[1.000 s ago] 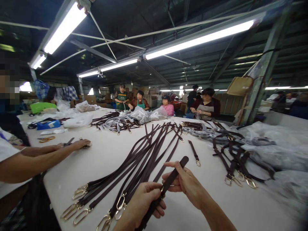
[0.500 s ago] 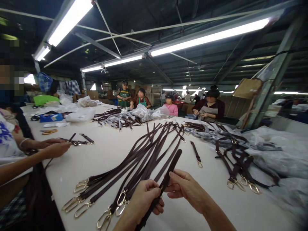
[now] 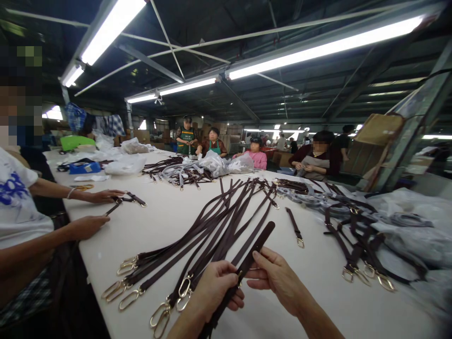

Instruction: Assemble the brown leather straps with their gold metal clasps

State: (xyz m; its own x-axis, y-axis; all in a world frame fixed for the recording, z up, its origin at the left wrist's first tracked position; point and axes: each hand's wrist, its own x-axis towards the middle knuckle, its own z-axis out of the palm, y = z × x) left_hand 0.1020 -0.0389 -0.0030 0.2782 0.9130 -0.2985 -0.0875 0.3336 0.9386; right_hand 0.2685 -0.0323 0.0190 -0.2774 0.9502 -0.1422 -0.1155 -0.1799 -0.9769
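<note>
A dark brown leather strap point(image 3: 263, 238) runs up and away between my two hands, its rounded end pointing to the far right. My left hand point(image 3: 219, 287) is closed around its lower part, thumb on top near a small gold-coloured fitting. Higher along it, my right hand point(image 3: 270, 273) pinches the edge between thumb and fingers. Just left of my hands lies a bundle of long brown straps point(image 3: 197, 221) with gold oval clasps point(image 3: 161, 316) at their near ends. A short strap with a gold clasp point(image 3: 294, 226) rests alone beyond my right hand.
At the left a co-worker's hands point(image 3: 93, 223) handle a strap on the white table point(image 3: 113, 240). More straps with buckles point(image 3: 353, 245) and plastic bags point(image 3: 413, 235) lie at the right. Further straps and bags point(image 3: 213, 162) sit farther back, where several people work.
The view has shifted slightly left. My right hand still pinches the strap, with a little more of its end showing. The co-worker at the left has spread their hands apart and lowered a strap to the table.
</note>
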